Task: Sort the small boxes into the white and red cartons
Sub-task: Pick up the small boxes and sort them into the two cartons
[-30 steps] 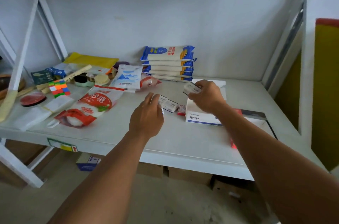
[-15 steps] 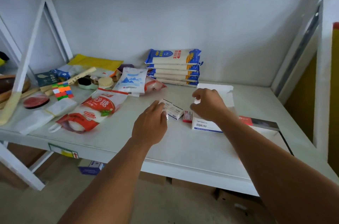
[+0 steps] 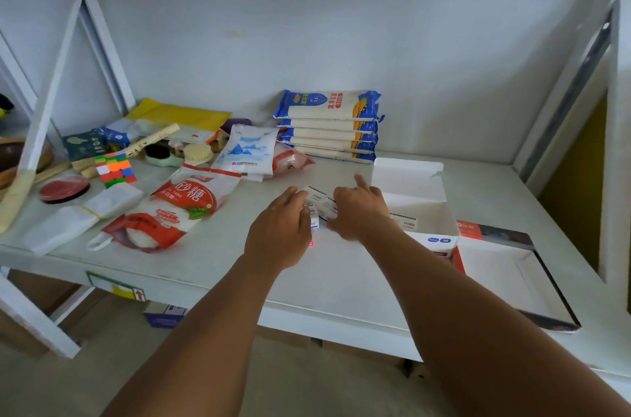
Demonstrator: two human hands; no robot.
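White small boxes lie clustered on the shelf, both hands meeting over them. Left hand curls down on 1 box; whether it grips, I cannot tell. Right hand touches the cluster, index finger raised, fingers loose. Just right stands the open white carton, then the red carton.

two bare arms, no gear at all

L hand & R hand both bare, no gloves, rings or watch afaict. Back from the fingers, wrists and forearms are uncovered too, no sleeves right down to the bottom edge.
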